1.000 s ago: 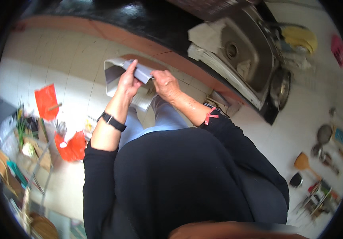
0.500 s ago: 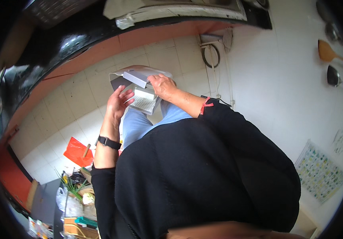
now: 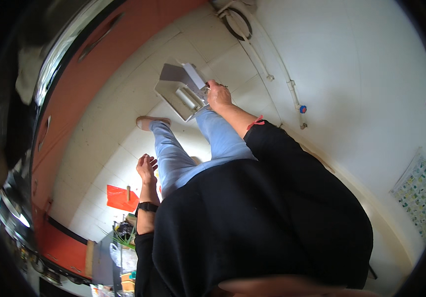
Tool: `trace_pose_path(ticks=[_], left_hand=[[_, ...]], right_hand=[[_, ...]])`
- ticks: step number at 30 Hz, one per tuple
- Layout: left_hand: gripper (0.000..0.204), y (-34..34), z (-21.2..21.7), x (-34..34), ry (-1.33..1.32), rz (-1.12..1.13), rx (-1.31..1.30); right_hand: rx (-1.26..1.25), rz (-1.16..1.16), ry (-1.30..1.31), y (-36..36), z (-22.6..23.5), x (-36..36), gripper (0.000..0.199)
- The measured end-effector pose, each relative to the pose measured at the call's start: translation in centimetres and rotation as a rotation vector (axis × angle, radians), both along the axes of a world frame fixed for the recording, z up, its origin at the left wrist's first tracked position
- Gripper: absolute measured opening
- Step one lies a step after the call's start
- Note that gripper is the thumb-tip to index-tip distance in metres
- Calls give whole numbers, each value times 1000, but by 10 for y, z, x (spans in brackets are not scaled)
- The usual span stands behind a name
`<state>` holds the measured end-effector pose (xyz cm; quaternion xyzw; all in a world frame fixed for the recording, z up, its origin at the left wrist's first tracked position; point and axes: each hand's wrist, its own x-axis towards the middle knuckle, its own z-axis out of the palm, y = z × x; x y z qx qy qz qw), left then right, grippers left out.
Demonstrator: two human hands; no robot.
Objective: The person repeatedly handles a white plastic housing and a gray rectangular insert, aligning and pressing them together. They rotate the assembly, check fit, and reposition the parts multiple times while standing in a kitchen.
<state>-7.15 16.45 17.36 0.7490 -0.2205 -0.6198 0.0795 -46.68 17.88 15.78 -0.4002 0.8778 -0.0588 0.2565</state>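
Note:
My right hand is closed on the right edge of a pale grey, open box-like container, out in front of my knees. A silvery-white cylinder lies inside it, and a light grey block-like part runs along its upper right side. I cannot make out what kind of thing the container is. My left hand hangs beside my left thigh, its fingers loosely bent and a little apart, with nothing in them. Nearest to it on the floor is a red plastic bag with a wooden stick on it.
Red cabinets with curved handles line the left. White pipes with a blue-capped valve run along the wall at right. Bags and green-leaved vegetables lie at the lower left. A tiled floor stretches ahead.
My left hand has left the container and dropped back toward my thigh. My right hand still holds the container, now tilted differently. My view has turned, showing more cabinets and floor.

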Motion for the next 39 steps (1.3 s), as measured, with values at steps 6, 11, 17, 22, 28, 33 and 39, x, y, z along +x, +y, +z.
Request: trace_pose_path(ticks=[6,11,17,22,28,33,39], left_hand=[[36,-5,4,-68,-321,-825,-338],[43,1,-14,-123,-359,-1185,-595],[54,14,-42,-159,-232,-1678,-602],[55,12,-47,-155,-173,-1783,-669],[50,8,-52,-158,-138,-1817,-672],[47,5,-53,-160,-125,-1844,-711],[45,8,-57,-164,-93,-1852,-708]], right_hand=[[30,-349,54,81,-34,-81,24],[40,-614,107,144,-80,-125,26],[91,-836,187,214,-136,-146,35],[5,-1028,276,271,-187,-151,29],[-238,-1364,176,317,-261,-151,25],[-25,-1331,293,335,-317,-130,29],[156,-1378,15,379,-361,-130,28]])
